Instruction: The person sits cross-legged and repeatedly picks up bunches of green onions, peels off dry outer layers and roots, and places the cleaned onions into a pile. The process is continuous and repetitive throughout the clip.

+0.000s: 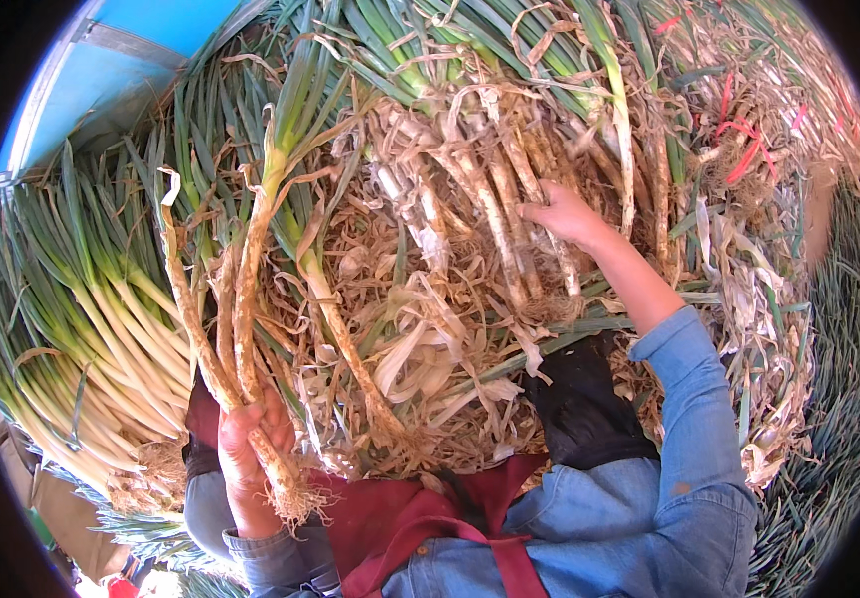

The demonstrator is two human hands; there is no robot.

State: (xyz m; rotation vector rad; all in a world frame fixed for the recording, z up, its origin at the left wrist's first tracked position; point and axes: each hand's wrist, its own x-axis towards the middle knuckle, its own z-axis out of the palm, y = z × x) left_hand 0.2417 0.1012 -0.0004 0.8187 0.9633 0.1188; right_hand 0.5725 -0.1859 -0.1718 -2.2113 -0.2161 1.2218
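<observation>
My left hand [247,441] is closed around the root end of an unpeeled long green onion [250,288], its brown-husked shaft rising towards green leaves. Shorter brown stalks [191,318] stand with it, and a tuft of roots [295,497] hangs below my fist. Further out to the right, my right hand [568,215] has its thumb and fingers on a husk-covered stalk [523,164] at the edge of a heap of unpeeled onions [467,161]. Part of that grip is hidden behind the hand. Between my hands, another unpeeled onion [340,336] lies slanted, roots towards me.
Peeled onions with pale shafts [112,351] are piled at left. Dry husks [415,359] cover the ground before my knees. Bundles with red ties [748,142] lie at far right, above a mass of green leaves [841,359]. A blue panel [116,67] stands at upper left.
</observation>
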